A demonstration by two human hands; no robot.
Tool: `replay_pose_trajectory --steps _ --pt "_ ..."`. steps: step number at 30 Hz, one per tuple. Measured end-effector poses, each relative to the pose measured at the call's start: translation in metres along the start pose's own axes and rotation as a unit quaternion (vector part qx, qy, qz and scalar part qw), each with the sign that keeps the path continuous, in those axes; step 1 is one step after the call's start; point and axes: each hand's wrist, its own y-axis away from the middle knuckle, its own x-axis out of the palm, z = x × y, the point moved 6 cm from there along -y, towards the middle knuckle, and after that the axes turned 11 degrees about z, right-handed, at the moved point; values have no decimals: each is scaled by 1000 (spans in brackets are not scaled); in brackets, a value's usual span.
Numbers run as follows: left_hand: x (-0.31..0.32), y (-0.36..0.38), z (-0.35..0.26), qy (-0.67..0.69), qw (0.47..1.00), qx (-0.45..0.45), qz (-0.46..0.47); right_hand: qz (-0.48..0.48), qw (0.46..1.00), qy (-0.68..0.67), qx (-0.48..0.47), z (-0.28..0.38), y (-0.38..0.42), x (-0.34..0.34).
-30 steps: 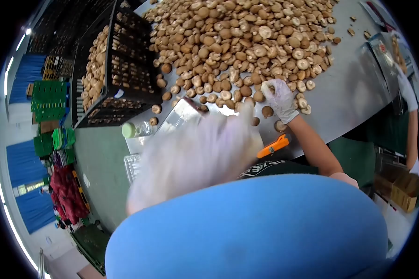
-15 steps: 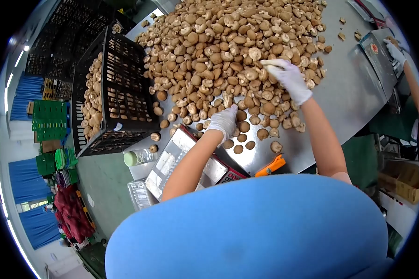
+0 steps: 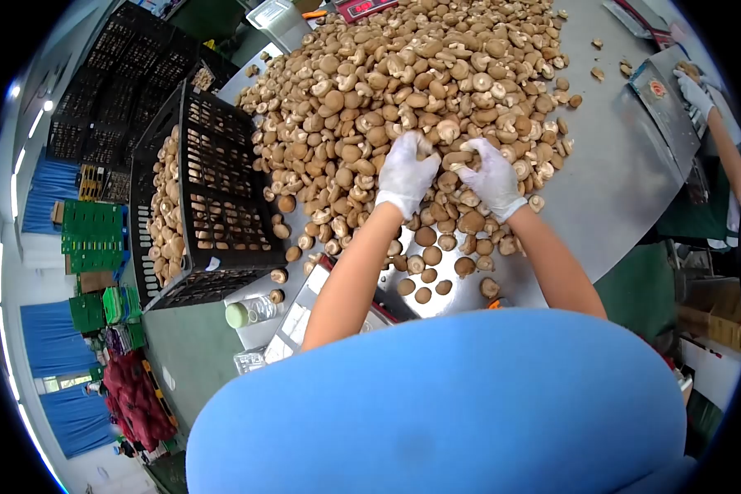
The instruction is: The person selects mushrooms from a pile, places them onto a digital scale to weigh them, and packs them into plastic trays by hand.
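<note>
A large heap of brown mushrooms (image 3: 370,90) covers the middle of the metal table (image 3: 601,165). Both of my hands wear whitish gloves and are over the near part of the heap, a short gap apart. My left hand (image 3: 407,174) has its fingers curled at a mushroom, partly hidden by the glove. My right hand (image 3: 492,177) pinches a mushroom (image 3: 457,158) between thumb and fingers. Several loose mushrooms (image 3: 424,294) lie on the bare metal closer to my body.
On the left a black crate (image 3: 222,177) holds mushrooms. A green-capped jar (image 3: 251,311) and a scale (image 3: 313,300) are near the table's front edge. Another scale (image 3: 366,8) is at the back. A co-worker's gloved hand (image 3: 693,92) is by a metal box (image 3: 663,103) at right.
My left hand has moved forward and slightly right, from the near edge into the heap. My right hand has come back and left, closer to it. The view has shifted slightly.
</note>
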Motion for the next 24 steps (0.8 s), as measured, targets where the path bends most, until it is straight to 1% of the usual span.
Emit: replay_pose_trajectory --steps 1,2,3,4,5,6,7,8,9,10,11,12,13,14,15,16,17,18,19,20,21,22,23,24 --pt "3 -10 -11 -33 997 54 -43 -4 1000 2 2 -6 2 -1" --pt "7 -20 -23 -71 987 137 -40 -36 997 -64 4 -17 5 -6" --pt "15 -27 -33 -153 972 175 -29 -69 989 -130 6 -28 9 -12" --pt "30 -37 -28 -232 959 161 22 -32 951 -302 54 -30 10 -14" --pt "46 -44 -21 -308 937 145 72 -4 908 -396 137 -35 22 -22" --pt "48 -44 -25 -335 928 119 114 4 895 -434 100 -51 25 -26" --pt "44 -45 -23 -307 936 163 60 12 880 -472 61 -50 27 -35" --pt "42 -48 -12 -267 952 143 48 16 842 -531 91 -56 39 -40" --pt "35 -48 -7 -227 965 122 37 13 842 -532 92 -49 45 -50" --pt "24 -40 -6 -178 973 148 -6 18 833 -547 81 -45 51 -58" --pt "16 -35 0 -156 980 117 -25 23 824 -562 70 -45 55 -62" --pt "8 -28 1 -165 981 100 -33 -10 844 -531 75 -51 56 -65" --pt "1 -21 2 -175 980 83 -41 -10 843 -532 76 -55 56 -68" --pt "0 -15 4 -207 973 83 -52 21 882 -463 89 -57 55 -71" --pt "0 -11 2 -208 973 84 -51 52 914 -390 101 -55 55 -72" --pt "2 -6 -5 -226 964 132 -46 51 914 -389 101 -53 55 -69" --pt "5 0 -12 -244 952 181 -42 51 950 -278 130 -51 54 -63" --pt "12 3 -23 -260 949 177 -18 51 973 -163 158 -52 55 -59" --pt "20 2 -28 -293 936 195 7 50 973 -161 158 -59 56 -49" --pt "30 -1 -31 -307 933 185 36 -14 998 -17 52 -52 55 -48" --pt "40 -2 -35 -322 928 175 65 -76 987 128 -55 -39 59 -48" --pt "51 -5 -28 -265 947 164 79 -49 996 74 21 -37 60 -45" --pt "60 -9 -23 -225 957 163 88 -49 996 75 22 -29 59 -45" --pt "69 -11 -24 -238 955 124 127 3 990 128 51 -27 57 -39"
